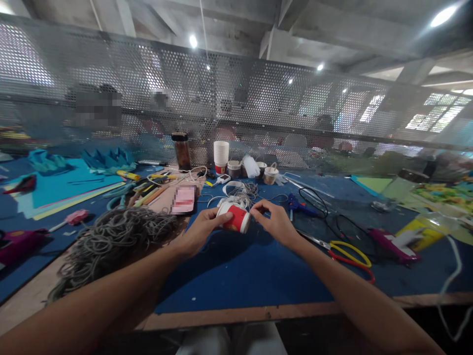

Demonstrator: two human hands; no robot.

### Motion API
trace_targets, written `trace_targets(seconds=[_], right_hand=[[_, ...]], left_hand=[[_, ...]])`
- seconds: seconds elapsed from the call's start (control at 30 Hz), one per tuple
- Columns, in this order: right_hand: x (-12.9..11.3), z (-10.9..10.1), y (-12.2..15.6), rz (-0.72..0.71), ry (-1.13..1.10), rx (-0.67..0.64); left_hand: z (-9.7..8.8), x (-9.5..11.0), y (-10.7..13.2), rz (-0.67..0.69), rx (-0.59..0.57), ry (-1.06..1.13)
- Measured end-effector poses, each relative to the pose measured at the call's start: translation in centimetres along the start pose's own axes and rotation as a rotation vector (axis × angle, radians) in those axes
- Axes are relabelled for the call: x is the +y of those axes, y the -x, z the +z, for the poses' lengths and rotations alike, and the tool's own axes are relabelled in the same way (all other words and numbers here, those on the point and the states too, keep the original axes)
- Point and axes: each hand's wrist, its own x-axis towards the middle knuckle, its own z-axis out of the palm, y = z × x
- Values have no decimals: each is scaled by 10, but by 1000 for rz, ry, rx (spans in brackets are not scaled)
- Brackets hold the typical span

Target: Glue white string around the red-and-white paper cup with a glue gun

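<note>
A red and white paper cup [236, 218] lies on its side above the blue table mat [244, 271], and my left hand [201, 229] is wrapped round its left end. My right hand [275, 222] pinches at the cup's right rim, fingers closed on a thin grey cord that I can barely make out. Loose grey cord [242, 195] is tangled just behind the cup.
A big heap of grey cord [111, 241] lies at the left. Yellow and red scissors [349, 254], a blue glue gun [299, 204] and a pink glue gun [395, 244] sit to the right. A stack of cups [220, 157], a jar [182, 150] and coloured paper sheets [62, 185] stand behind, before a perforated screen.
</note>
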Motion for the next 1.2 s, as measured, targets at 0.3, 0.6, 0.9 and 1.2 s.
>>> trace_targets(seconds=[0.3, 0.6, 0.9, 1.2], right_hand=[[1, 0, 0, 37, -59, -15], [4, 1, -1, 76, -135, -47], [3, -1, -3, 106, -209, -64], [3, 0, 1, 27, -101, -36]], left_hand=[[0, 0, 1, -15, -22, 16], [-1, -1, 0, 27, -53, 9], [-1, 0, -1, 9, -48, 34], [-2, 2, -1, -17, -10, 95]])
